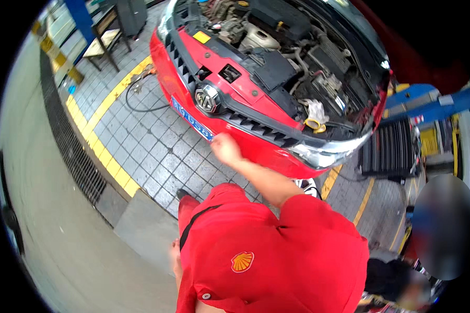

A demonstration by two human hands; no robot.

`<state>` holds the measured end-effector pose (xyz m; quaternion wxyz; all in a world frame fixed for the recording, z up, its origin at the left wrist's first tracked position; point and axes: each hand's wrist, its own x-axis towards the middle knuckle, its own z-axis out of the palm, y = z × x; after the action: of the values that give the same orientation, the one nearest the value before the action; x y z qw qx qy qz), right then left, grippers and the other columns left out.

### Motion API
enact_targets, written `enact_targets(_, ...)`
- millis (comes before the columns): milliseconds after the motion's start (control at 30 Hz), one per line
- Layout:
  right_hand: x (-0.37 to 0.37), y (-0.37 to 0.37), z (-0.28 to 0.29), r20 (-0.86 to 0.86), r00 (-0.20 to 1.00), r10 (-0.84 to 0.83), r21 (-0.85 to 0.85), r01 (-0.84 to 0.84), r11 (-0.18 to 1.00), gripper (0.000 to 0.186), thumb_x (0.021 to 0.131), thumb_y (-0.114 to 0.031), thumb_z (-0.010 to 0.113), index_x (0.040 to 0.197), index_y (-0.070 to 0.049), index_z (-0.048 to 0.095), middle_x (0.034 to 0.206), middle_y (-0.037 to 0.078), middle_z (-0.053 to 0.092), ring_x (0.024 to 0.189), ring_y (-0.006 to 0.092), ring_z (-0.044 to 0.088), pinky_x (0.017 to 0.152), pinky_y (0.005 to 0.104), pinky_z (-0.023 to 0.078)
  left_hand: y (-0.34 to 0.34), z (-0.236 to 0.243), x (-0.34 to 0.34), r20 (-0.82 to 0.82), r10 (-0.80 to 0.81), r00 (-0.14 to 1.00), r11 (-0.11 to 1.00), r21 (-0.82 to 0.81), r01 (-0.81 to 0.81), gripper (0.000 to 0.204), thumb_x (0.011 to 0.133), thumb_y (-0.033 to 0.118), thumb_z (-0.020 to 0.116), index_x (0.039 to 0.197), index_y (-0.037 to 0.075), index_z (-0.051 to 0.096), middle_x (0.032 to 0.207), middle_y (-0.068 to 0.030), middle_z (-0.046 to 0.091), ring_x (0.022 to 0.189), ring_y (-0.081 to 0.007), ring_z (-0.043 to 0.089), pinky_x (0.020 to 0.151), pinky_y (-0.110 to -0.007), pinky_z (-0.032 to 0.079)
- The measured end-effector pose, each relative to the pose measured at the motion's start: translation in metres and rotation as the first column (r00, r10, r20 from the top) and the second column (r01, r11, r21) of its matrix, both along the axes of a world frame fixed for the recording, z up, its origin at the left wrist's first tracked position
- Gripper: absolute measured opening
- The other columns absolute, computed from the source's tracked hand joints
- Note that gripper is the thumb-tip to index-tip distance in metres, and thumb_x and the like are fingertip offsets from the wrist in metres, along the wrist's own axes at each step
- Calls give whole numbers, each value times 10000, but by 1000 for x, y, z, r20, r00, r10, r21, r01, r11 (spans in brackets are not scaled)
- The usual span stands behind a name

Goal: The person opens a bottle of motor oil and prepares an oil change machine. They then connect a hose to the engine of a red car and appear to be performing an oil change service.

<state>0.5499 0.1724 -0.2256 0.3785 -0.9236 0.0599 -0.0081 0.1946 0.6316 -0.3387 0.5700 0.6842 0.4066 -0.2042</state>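
In front of me stands a red car (pixel 256 143) with its engine bay (pixel 282 49) exposed. My right arm stretches out toward its front bumper. My right hand (pixel 225 149) is closed beside the right end of the blue licence plate (pixel 190 119). Whether it touches the plate, and what its fingers hold, if anything, I cannot make out. My left hand (pixel 176 256) hangs low at my side, blurred and partly cut off by my red work clothes, its fingers unclear. White work gloves with yellow cuffs (pixel 315 116) lie at the engine bay's front edge.
A dark hose (pixel 133 107) curls on the tiled floor left of the bumper. Beyond it are a wooden chair (pixel 107 41) and a yellow-and-black post (pixel 57 52). A floor grate (pixel 70 151) runs along the left. Blue lift arms (pixel 433 101) and a blurred person (pixel 444 229) are at the right.
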Motion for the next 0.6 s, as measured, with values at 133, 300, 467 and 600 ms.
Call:
enact_targets(133, 2, -145, 73, 435, 527, -730, 3, 810, 587, 254, 937, -222, 731, 1000, -3, 619, 989, 192, 630, 947, 363, 606, 883, 497, 494, 84, -7, 84, -42, -238, 970, 971, 8, 239, 141, 944, 145, 667, 1054, 62, 692, 938, -116, 687, 836, -272, 669, 724, -435, 547)
enact_targets(300, -50, -267, 97, 364, -77, -928, 207, 978, 0, 521, 891, -241, 780, 1310, 14, 604, 1212, 307, 616, 1187, 461, 579, 1066, 513, 464, 186, -13, 233, 78, -365, 928, 931, 55, 361, 129, 891, 101, 701, 1015, 62, 706, 906, -125, 693, 792, -285, 674, 686, -446, 549)
enact_targets(467, -69, -301, 89, -114, 216, -970, 512, 849, 129, 589, 921, -127, 709, 1496, -173, 592, 1208, 94, 705, 921, 198, 681, 564, 336, 571, 207, 8, 409, 117, -202, 972, 973, -89, 213, 273, 1057, 341, 646, 1077, 71, 606, 821, -33, 626, 597, -146, 589, 473, -292, 451)
enact_targets(600, -56, -315, 87, -189, 168, -968, 561, 827, 34, 619, 948, -90, 687, 1538, -220, 551, 999, 22, 676, 745, 106, 601, 589, 334, 538, 158, 24, 511, 89, -301, 949, 953, -6, 303, 390, 1066, 376, 651, 1293, 62, 605, 1081, -66, 709, 791, -173, 681, 610, -303, 527)
